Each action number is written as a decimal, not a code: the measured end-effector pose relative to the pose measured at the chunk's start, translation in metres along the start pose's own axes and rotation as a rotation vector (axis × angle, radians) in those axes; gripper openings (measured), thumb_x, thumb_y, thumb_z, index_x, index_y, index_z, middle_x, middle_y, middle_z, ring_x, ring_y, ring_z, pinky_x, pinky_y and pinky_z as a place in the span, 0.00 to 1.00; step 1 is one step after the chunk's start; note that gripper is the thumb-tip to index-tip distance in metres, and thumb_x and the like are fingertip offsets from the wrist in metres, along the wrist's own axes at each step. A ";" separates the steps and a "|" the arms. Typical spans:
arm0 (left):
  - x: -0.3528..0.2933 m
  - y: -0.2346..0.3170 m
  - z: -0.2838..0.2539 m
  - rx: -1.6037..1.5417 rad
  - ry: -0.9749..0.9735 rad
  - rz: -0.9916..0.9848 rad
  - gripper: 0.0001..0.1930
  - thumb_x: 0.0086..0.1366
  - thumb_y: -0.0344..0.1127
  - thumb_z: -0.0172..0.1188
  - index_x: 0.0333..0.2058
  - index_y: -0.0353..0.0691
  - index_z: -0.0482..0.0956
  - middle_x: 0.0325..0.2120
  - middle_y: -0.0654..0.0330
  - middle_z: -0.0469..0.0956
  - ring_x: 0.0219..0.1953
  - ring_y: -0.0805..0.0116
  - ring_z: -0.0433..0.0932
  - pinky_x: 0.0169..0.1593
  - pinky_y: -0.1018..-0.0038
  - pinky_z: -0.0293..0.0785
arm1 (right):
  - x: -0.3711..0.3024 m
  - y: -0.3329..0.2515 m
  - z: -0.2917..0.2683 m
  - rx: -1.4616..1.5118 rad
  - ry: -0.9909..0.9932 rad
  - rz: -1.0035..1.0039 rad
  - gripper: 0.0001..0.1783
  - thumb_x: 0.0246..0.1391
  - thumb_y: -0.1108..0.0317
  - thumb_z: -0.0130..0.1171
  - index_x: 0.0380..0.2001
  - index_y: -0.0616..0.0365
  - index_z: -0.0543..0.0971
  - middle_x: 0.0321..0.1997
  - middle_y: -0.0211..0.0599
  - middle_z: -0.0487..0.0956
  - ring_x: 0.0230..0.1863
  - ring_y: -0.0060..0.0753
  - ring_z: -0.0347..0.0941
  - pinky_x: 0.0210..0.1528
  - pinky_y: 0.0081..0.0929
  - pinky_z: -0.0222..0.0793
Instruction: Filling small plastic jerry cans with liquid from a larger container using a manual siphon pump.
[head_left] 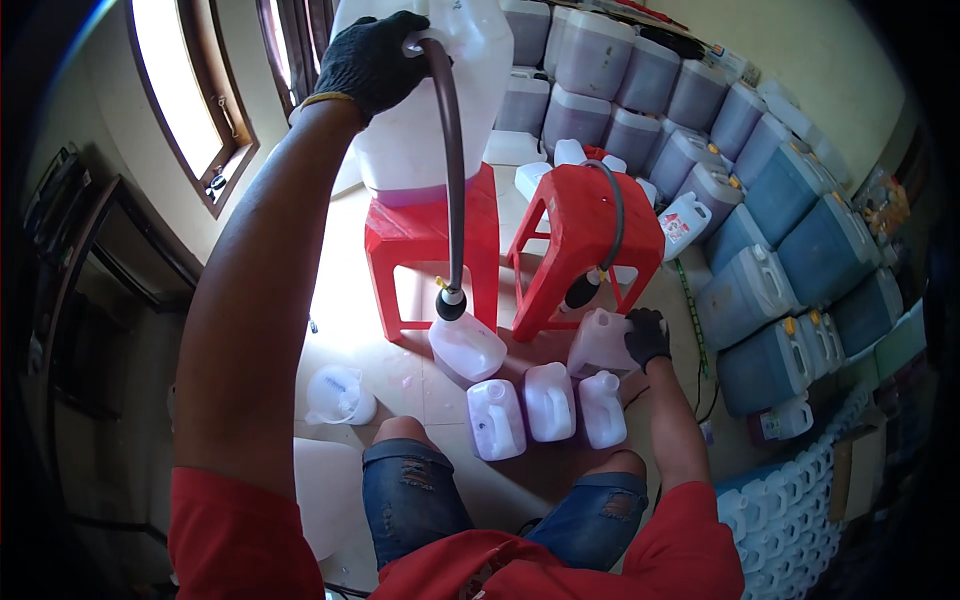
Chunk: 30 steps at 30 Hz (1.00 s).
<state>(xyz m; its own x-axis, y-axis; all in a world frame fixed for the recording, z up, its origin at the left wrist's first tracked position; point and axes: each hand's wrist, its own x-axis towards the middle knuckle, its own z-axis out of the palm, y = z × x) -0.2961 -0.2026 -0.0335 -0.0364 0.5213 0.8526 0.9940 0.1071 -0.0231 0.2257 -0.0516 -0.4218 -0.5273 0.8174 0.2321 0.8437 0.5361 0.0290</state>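
My left hand (pixel 375 62), in a dark glove, is closed on the top of a large whitish jerry can (pixel 425 135), beside its mouth. Pink liquid shows low in that can, which rests on a red plastic stool (pixel 432 225). From the mouth a grey hose (pixel 455 180) runs down to a black bulb (pixel 451 304) with a yellow valve, at the mouth of a small jerry can (pixel 466 348). My right hand (pixel 648 337), gloved too, is closed on the right side of another small jerry can (pixel 600 343); its fingers are partly hidden.
Several filled small jerry cans (pixel 548 402) stand before my knees. A second red stool (pixel 590 215) carries a hose with a black bulb (pixel 582 290). Large jerry cans (pixel 755 285) are stacked along the right and back. A white bucket (pixel 340 395) stands on the floor at left.
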 end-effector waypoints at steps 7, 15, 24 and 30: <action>0.007 0.011 -0.011 -0.032 -0.059 -0.024 0.24 0.63 0.51 0.73 0.54 0.47 0.85 0.45 0.53 0.88 0.46 0.50 0.87 0.51 0.60 0.84 | -0.003 -0.075 -0.229 0.300 0.341 -0.350 0.13 0.41 0.71 0.68 0.34 0.56 0.83 0.33 0.46 0.82 0.38 0.53 0.80 0.43 0.45 0.76; 0.011 -0.006 -0.014 -0.036 -0.135 -0.048 0.26 0.60 0.53 0.73 0.54 0.49 0.85 0.45 0.50 0.87 0.48 0.47 0.85 0.55 0.58 0.81 | 0.026 -0.210 -0.306 0.599 0.277 -0.350 0.18 0.43 0.68 0.74 0.39 0.60 0.85 0.36 0.47 0.86 0.37 0.46 0.86 0.43 0.37 0.81; 0.012 -0.007 -0.012 -0.041 -0.108 -0.025 0.24 0.62 0.52 0.71 0.53 0.50 0.85 0.43 0.51 0.87 0.48 0.48 0.85 0.54 0.58 0.82 | 0.037 -0.325 -0.246 0.810 0.069 -0.290 0.15 0.49 0.62 0.72 0.38 0.57 0.84 0.35 0.48 0.86 0.37 0.51 0.85 0.45 0.43 0.80; 0.012 -0.010 -0.006 -0.047 -0.092 -0.015 0.22 0.63 0.51 0.70 0.53 0.52 0.84 0.43 0.50 0.87 0.47 0.47 0.85 0.53 0.56 0.82 | 0.051 -0.380 -0.129 0.900 -0.237 -0.226 0.31 0.50 0.56 0.69 0.56 0.54 0.76 0.48 0.54 0.84 0.53 0.53 0.80 0.58 0.42 0.72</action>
<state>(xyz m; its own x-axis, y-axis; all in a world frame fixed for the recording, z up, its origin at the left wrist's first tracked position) -0.3056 -0.2026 -0.0203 -0.0587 0.5956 0.8012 0.9969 0.0767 0.0160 -0.1092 -0.2408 -0.2953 -0.7582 0.6432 0.1070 0.3778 0.5672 -0.7318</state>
